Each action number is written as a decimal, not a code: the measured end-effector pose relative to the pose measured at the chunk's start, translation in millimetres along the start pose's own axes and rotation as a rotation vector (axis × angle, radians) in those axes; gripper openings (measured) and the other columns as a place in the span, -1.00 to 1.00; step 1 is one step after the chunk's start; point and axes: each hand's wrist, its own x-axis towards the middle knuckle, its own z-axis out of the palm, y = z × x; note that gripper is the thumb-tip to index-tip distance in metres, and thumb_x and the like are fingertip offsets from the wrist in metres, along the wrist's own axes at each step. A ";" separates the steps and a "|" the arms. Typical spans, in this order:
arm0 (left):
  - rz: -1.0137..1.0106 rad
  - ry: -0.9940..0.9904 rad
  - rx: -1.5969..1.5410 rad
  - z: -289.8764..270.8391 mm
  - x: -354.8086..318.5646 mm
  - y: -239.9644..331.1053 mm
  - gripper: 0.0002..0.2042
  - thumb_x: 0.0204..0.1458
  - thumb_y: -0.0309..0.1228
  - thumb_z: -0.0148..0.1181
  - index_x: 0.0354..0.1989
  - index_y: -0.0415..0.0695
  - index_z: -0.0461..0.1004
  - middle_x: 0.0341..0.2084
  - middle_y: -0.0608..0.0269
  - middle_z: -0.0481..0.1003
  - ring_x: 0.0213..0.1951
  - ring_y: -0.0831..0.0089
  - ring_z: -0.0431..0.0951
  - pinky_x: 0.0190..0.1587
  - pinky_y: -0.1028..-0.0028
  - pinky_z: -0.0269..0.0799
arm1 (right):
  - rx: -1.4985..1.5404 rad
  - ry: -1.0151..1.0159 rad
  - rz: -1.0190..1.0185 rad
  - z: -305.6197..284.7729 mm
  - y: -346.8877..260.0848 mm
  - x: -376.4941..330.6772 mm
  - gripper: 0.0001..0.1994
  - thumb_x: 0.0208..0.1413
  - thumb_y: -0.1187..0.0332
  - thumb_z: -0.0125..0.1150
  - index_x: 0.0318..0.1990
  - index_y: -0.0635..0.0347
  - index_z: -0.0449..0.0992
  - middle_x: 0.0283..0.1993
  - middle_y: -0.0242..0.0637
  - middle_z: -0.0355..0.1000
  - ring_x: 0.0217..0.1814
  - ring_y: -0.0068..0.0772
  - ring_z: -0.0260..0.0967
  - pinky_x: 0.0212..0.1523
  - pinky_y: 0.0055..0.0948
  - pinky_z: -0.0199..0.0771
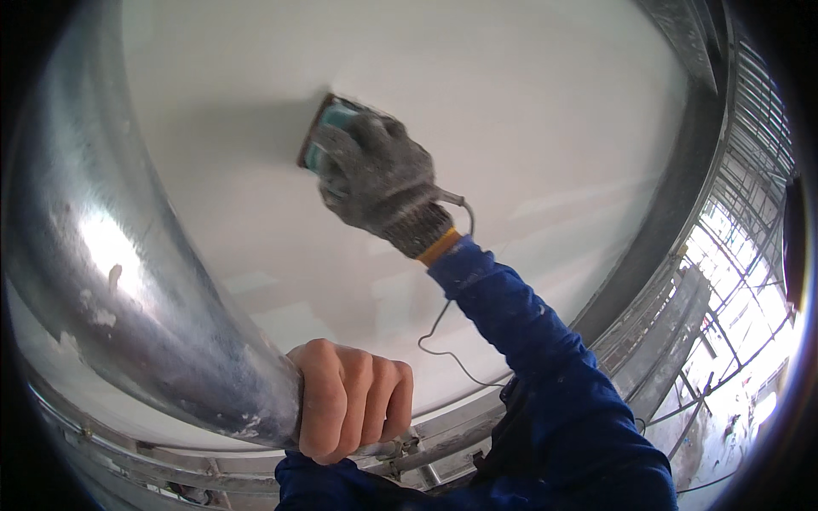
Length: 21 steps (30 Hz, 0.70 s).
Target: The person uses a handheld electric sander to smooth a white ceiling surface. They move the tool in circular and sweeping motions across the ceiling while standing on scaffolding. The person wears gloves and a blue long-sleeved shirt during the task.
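The right hand (377,166), in a grey knitted glove with a yellow cuff, holds a teal sander (337,116) against or just off a broad white panel (528,119); the contact itself is hidden, so I cannot tell which. Its grip is closed over the tool's body, fingers curled around it and covering most of it. The sander lies at the upper-left end of that hand, sticking out past the knuckles, with a dark shadow on the panel to its left. The visible edge of its brown base slants from upper right to lower left, crosswise to the forearm. Its long axis is mostly covered by the glove, but seems to run roughly in line with the forearm, judging by the cord (452,198) leaving near the wrist on the lower-right side. The bare left hand (354,402) is well apart, below the sander and near the bottom of the view, its grip wrapped firmly about the lower end of a shiny metal pole (183,298) that rises toward the upper left. The right hand, then, is the one at the tool. A dark beam (645,243) borders the panel on the right, with scaffolding (750,166) beyond it.
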 end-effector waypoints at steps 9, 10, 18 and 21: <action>-0.020 0.089 0.096 11.9 3.2 4.8 -0.82 0.19 -0.45 -0.11 -0.45 -0.08 0.37 -0.71 0.20 0.44 -0.74 0.47 0.37 -0.66 0.52 0.14 | -0.072 0.203 0.435 -44.3 111.1 -68.7 -0.47 -0.15 0.16 0.45 0.00 0.07 0.41 0.00 -0.25 0.39 0.00 -0.15 0.41 -0.04 -0.25 0.50; -0.018 0.080 0.102 12.0 4.2 5.1 -0.83 0.17 -0.46 -0.11 -0.46 -0.08 0.37 -0.71 0.21 0.44 -0.74 0.47 0.38 -0.66 0.52 0.14 | -0.091 0.240 0.461 -46.2 123.6 -73.3 -0.45 -0.15 0.18 0.47 0.02 0.08 0.41 0.01 -0.24 0.38 0.00 -0.17 0.41 -0.02 -0.25 0.49; 0.021 0.020 0.077 -4.9 0.3 -9.8 -0.88 0.11 -0.49 -0.05 -0.44 -0.11 0.40 -0.70 0.22 0.43 -0.73 0.45 0.39 -0.66 0.51 0.15 | -0.028 0.322 0.768 -59.3 155.6 -98.7 -0.39 -0.17 0.21 0.50 0.08 0.09 0.40 0.00 -0.23 0.38 -0.01 -0.22 0.41 -0.01 -0.27 0.48; 0.015 0.026 0.065 -3.1 1.3 -7.7 -0.91 0.09 -0.51 -0.02 -0.43 -0.11 0.41 -0.70 0.22 0.43 -0.73 0.45 0.39 -0.67 0.50 0.15 | -0.078 0.287 0.552 -38.6 115.5 -79.4 -0.41 -0.19 0.14 0.48 0.04 0.05 0.41 0.00 -0.22 0.37 -0.02 -0.15 0.40 -0.05 -0.20 0.49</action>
